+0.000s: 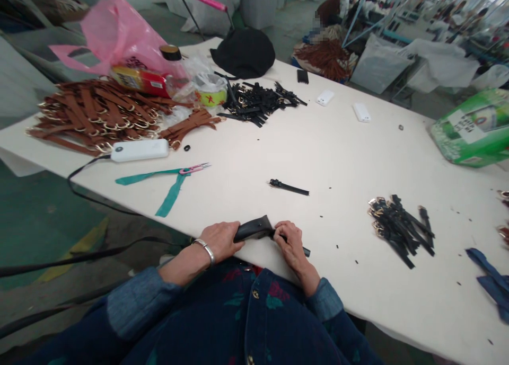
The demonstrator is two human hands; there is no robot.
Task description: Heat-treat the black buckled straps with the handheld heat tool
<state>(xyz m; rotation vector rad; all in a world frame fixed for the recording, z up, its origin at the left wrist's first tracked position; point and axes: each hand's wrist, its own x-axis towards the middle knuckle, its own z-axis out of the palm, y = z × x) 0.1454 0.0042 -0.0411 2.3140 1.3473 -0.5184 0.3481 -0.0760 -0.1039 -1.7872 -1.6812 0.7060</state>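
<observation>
At the table's near edge, my left hand (220,240) is wrapped around a black hand tool (253,229) with a flared, flat end pointing right. A dark cord appears to run to it from the left. My right hand (289,241) pinches a short black strap (306,252), one end sticking out to the right below the fingers. The strap's other end is at the tool's tip; whether they touch I cannot tell. Just beyond the hands lies a single black buckle strap (289,187). To the right is a small pile of black buckle straps (400,227).
Pink-handled thread snips (194,168) with green ribbon lie left, near a white power bank (140,150). Brown straps (95,113), more black straps (258,100), a pink bag (115,36) and a black cap (244,52) occupy the back. A green package (473,129) stands right.
</observation>
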